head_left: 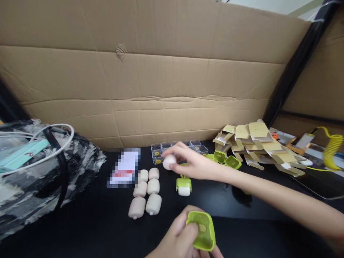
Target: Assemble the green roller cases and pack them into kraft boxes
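My left hand point(180, 238) is at the bottom centre, fingers closed round an open green plastic case point(202, 230) with its hollow facing up. My right hand point(192, 163) reaches in from the right across the black table point(94, 222) and pinches a pale pink rounded piece point(169, 162) above the table. Just left of it, several more pale pink pieces point(147, 193) lie in two rows. A green case with a white insert point(184, 186) sits below my right hand. A clear plastic tray point(172, 148) with small compartments stands behind my right hand.
A pile of folded tan cardboard packets point(258, 145) lies at the back right, with more green cases point(225, 159) beside it. A patterned bag with white cords point(40, 168) fills the left. A white card point(125, 166) lies near the pink pieces. A cardboard wall point(161, 71) backs the table; a yellow coiled cord point(333, 148) is far right.
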### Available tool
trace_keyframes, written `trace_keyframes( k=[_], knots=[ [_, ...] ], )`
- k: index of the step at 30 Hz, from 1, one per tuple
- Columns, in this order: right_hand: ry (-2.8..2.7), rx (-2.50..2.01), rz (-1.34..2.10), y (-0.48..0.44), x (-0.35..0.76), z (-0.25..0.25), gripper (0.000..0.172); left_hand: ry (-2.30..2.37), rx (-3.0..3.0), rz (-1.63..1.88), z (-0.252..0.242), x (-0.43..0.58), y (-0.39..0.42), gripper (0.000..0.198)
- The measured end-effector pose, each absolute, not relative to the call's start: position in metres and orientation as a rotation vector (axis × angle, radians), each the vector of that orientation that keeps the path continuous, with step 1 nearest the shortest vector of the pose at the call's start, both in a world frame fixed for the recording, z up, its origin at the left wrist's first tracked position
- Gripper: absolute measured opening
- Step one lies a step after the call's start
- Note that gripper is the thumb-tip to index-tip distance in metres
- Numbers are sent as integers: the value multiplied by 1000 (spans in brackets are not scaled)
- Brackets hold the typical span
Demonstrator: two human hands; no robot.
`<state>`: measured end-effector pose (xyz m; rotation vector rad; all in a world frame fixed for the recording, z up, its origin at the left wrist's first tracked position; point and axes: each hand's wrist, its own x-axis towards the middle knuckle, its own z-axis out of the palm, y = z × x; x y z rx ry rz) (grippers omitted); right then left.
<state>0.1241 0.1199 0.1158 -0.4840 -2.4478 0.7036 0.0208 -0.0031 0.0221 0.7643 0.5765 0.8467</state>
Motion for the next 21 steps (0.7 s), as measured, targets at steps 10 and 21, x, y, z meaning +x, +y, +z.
trace_keyframes(
  k=[10, 21],
  knots=[
    [-2018, -620, 1189, 63, 196, 91, 40, 344, 432, 890, 31, 16, 3, 38],
    [-2509, -355, 459, 41, 192, 77, 36, 312, 372, 889, 44, 19, -1, 30]
  ],
)
